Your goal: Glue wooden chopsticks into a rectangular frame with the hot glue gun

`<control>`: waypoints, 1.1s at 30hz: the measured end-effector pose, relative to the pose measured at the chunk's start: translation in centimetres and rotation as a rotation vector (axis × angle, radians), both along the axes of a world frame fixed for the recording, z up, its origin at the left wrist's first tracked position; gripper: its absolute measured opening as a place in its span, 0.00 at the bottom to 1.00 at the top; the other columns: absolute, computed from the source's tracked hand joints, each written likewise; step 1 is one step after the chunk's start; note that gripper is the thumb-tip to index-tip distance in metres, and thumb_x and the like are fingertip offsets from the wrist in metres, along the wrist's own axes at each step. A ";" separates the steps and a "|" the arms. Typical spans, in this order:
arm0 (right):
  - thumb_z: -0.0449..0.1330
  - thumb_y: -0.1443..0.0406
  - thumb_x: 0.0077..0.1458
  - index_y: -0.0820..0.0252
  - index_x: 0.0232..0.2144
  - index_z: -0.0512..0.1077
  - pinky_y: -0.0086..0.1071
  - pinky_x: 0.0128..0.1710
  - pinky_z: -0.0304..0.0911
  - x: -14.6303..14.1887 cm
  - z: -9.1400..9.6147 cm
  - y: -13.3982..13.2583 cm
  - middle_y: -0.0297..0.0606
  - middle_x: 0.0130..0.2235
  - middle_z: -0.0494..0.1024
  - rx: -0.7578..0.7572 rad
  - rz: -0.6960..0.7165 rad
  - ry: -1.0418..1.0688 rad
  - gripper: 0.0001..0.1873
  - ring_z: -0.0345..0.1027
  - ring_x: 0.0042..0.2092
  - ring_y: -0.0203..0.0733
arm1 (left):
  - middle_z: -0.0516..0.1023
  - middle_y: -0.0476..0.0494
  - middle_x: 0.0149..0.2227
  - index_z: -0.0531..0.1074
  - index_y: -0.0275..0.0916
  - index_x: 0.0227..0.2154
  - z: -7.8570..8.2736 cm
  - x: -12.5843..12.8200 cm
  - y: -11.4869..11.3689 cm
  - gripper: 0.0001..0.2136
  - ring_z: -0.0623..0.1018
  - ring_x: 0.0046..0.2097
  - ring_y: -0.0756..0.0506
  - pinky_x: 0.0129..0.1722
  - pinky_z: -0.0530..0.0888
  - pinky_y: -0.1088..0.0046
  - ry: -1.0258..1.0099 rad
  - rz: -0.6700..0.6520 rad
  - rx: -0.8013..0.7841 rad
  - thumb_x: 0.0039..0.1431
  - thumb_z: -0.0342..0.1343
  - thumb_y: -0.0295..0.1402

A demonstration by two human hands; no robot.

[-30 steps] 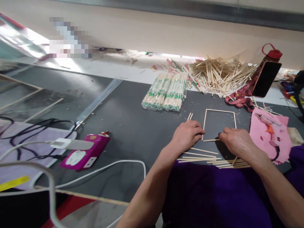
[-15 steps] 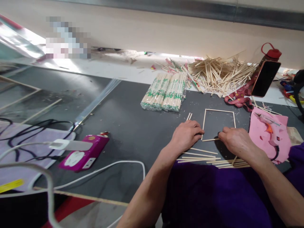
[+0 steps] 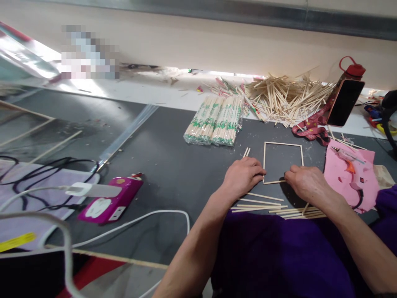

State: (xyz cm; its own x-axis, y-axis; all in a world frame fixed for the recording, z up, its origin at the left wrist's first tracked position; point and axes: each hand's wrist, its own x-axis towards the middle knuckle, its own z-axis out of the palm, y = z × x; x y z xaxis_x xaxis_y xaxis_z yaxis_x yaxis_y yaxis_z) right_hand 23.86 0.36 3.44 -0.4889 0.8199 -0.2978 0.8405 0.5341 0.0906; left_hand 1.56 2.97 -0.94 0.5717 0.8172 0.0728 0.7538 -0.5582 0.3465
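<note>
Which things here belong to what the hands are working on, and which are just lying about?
In hand: stick square, touched by left hand and right hand; loose sticks beside them.
Lying about: wrapped stick bundles, stick pile, phone, pink power strip, pink sheet.

The stick frame (image 3: 283,143) lies flat on the mat (image 3: 173,165). The left hand (image 3: 243,176) rests at the frame's near left corner and the right hand (image 3: 305,184) at its near right corner. Two short sticks (image 3: 247,152) lie just left of the frame. Loose sticks (image 3: 263,203) lie before it, partly under the hands. Behind it to the left lie packs of chopsticks (image 3: 215,120). Straight behind it is a pile of sticks (image 3: 288,97). A phone (image 3: 345,102) leans on a bottle (image 3: 352,71) behind it to the right. Just right of the frame a glue gun (image 3: 347,159) lies on a paper sheet (image 3: 350,186). A power strip (image 3: 110,200) lies far to its left.
</note>
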 end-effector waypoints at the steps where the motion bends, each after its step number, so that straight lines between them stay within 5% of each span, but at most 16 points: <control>1: 0.46 0.67 0.63 0.59 0.39 0.73 0.30 0.30 0.55 0.0 0.0 0.0 0.42 0.37 0.75 0.006 0.003 0.006 0.15 0.71 0.37 0.40 | 0.78 0.47 0.40 0.79 0.45 0.38 -0.1 0.0 0.0 0.07 0.73 0.44 0.45 0.44 0.68 0.68 -0.002 -0.005 0.001 0.60 0.57 0.36; 33: 0.46 0.67 0.64 0.58 0.37 0.73 0.30 0.27 0.53 0.3 -0.5 -0.7 0.41 0.35 0.74 0.039 0.007 0.028 0.15 0.72 0.35 0.40 | 0.79 0.48 0.39 0.79 0.44 0.35 -0.1 0.0 0.1 0.06 0.75 0.44 0.46 0.45 0.69 0.69 -0.036 -0.004 0.006 0.60 0.56 0.34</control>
